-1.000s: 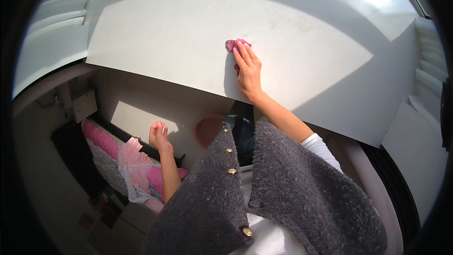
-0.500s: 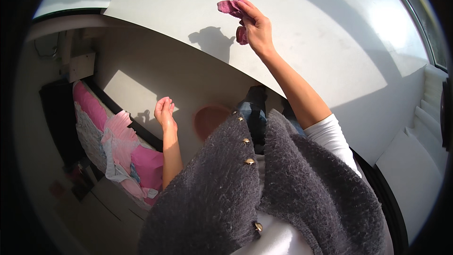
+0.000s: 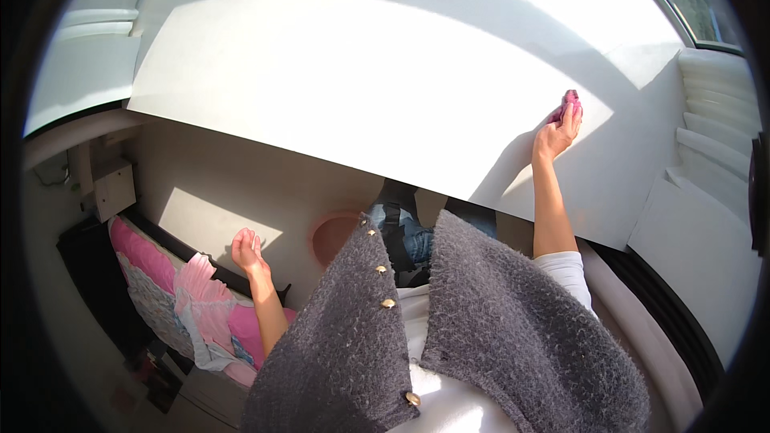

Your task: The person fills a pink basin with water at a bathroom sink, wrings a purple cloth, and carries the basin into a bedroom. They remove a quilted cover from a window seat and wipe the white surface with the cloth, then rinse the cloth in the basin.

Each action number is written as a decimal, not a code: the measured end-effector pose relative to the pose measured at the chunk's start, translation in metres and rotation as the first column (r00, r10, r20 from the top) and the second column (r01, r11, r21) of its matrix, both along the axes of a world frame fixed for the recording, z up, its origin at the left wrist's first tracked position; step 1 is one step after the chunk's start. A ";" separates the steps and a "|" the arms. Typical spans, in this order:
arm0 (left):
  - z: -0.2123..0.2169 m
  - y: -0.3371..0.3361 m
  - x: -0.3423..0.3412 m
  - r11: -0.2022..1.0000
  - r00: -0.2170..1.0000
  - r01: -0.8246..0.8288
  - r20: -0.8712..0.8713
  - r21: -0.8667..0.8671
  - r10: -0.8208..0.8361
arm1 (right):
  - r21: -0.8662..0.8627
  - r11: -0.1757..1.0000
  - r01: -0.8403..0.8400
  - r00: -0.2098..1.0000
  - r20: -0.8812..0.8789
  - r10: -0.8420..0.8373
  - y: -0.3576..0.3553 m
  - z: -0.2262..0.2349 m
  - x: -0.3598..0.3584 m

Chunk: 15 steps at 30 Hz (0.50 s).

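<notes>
My right hand (image 3: 557, 132) rests at the right part of a broad white windowsill (image 3: 321, 64), its fingers closed on a crumpled magenta cloth (image 3: 572, 99). The cloth shows past the fingertips, and the palm hides the rest of it. To the left, below the sill's front edge, my left hand (image 3: 249, 252) hangs in the air over the floor. Its fingers are loosely curled, with nothing seen in them.
A pinkish basin (image 3: 327, 242) stands on the floor near my legs. At the left is a bed with pink and pale clothes (image 3: 200, 293). White curtains (image 3: 714, 112) hang by the window (image 3: 694, 0) at the right. Bright sun and shadow cross the sill.
My right hand has moved rightward with the cloth, from above the sill down to its surface. The view has shifted, and my left hand sits slightly lower in it.
</notes>
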<state>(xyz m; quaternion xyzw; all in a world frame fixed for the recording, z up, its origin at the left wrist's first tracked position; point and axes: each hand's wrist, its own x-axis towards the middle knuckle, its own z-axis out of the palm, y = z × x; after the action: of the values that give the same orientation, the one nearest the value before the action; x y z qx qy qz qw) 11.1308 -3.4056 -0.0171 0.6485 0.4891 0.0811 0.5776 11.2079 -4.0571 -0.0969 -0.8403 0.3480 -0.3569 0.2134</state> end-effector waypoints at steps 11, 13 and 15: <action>0.058 -0.232 0.227 0.824 0.791 0.561 0.244 0.078 -0.561 | 0.739 0.005 -0.674 0.573 0.518 0.635 0.149 0.120 0.097; 0.055 -0.308 0.242 0.732 0.701 0.673 0.223 0.110 -0.678 | 0.782 0.073 -0.618 0.658 0.465 0.592 0.072 0.136 0.100; 0.049 -0.390 0.245 0.634 0.607 0.772 0.231 0.057 -0.760 | 0.913 -0.138 -0.384 0.825 0.406 0.392 -0.013 0.153 0.096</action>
<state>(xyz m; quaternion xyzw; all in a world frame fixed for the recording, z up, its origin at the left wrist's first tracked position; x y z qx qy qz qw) 11.3755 -3.7952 0.0318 0.7668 0.0955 -0.1100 0.6252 11.3039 -4.0699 0.0563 -0.5073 0.2284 0.0728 0.8277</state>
